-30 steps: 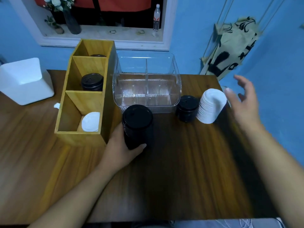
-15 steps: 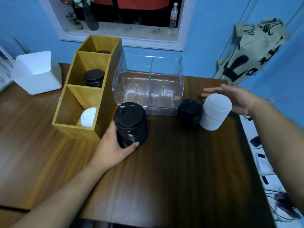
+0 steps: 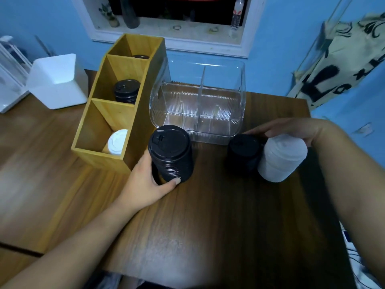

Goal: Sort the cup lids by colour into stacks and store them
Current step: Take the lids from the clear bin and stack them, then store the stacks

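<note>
My left hand (image 3: 145,180) grips a tall stack of black lids (image 3: 170,153) standing on the table beside the wooden organiser (image 3: 100,126). My right hand (image 3: 291,130) lies behind a stack of white lids (image 3: 281,159), its fingers stretched out and reaching past it over a shorter stack of black lids (image 3: 243,151). Inside the organiser, the middle compartment holds black lids (image 3: 126,91), the near one holds white lids (image 3: 117,141), and a dark lid (image 3: 140,56) shows in the far one.
A clear plastic bin (image 3: 198,101) with dividers stands behind the stacks. A white box (image 3: 58,80) sits at the left on the wooden table (image 3: 208,226). The table's right edge runs close by my right forearm. A patterned cloth (image 3: 343,59) hangs at the right.
My right hand moved in from the right and came down behind the white lid stack, fingers reaching over to the short black stack. My left hand kept its hold on the tall black stack.
</note>
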Motion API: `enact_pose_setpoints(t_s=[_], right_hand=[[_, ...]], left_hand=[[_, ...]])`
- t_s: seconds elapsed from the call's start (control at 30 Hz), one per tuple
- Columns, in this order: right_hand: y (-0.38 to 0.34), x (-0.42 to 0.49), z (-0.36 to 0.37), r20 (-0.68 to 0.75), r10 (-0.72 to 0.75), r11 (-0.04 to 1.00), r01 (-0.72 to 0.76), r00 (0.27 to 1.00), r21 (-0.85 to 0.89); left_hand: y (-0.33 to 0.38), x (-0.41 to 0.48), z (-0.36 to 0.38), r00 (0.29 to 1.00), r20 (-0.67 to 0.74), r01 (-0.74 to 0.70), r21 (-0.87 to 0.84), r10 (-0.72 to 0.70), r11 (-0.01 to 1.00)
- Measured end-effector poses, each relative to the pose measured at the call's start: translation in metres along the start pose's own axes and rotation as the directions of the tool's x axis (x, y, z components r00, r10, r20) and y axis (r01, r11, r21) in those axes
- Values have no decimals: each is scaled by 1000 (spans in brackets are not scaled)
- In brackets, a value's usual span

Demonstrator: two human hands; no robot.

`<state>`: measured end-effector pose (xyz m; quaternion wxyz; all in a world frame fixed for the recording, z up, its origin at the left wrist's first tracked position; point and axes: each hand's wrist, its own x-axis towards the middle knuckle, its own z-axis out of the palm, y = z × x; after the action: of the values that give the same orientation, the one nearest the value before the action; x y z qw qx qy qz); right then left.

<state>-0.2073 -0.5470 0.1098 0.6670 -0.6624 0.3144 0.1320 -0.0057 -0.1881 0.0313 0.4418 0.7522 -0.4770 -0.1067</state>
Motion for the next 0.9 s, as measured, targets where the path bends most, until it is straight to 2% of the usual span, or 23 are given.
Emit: enact_pose_setpoints(t_s=[0.07,0.13,0.23,0.27,0.37,0.43,0.5,0.57,0.63,0.7,0.73,0.8,0.9], right_hand=[[1,-5,16,5,10,1000,-10,1000,25],[5,-10,36,45,-45,998,43,998,46],[9,-11,66,13,-114,982,111,993,150],[8,-7,73,19,-131,985,128,991,119],[1,4,87,161,-154,952,190,975,-239],[-1,10,98,214,-120,931,184,970,-314],[-1,11,108,177,-155,935,202,972,-292],[4,6,113,69,-171,981,176,983,-83],[13,-9,118,-148,-203,963,225,968,150],[33,-31,131,-421,-254,874,393,871,287],[47,-44,144,-537,-265,822,479,801,309],[77,-69,176,-669,-288,773,579,685,259],[111,-78,214,-711,-329,858,512,622,51]], left_hand=[[-1,0,-1,1000,7,-1,2,1,1000],[-1,-1,-2,1000,10,6,8,-6,1000],[-3,-2,-2,1000,18,17,6,-17,1000],[-3,-3,-2,1000,24,20,5,-20,1000],[-6,-4,-3,999,37,36,6,-37,999],[-8,-5,-4,998,48,47,15,-48,999],[-8,-7,-6,997,54,51,15,-52,999],[-7,-8,-8,997,63,46,10,-46,999],[-8,-9,-9,996,74,45,13,-46,999],[-10,-9,-11,995,81,53,17,-55,998],[-11,-9,-11,995,82,57,16,-58,998],[-12,-9,-12,995,80,55,13,-56,998],[-11,-10,-12,995,76,64,22,-65,998]])
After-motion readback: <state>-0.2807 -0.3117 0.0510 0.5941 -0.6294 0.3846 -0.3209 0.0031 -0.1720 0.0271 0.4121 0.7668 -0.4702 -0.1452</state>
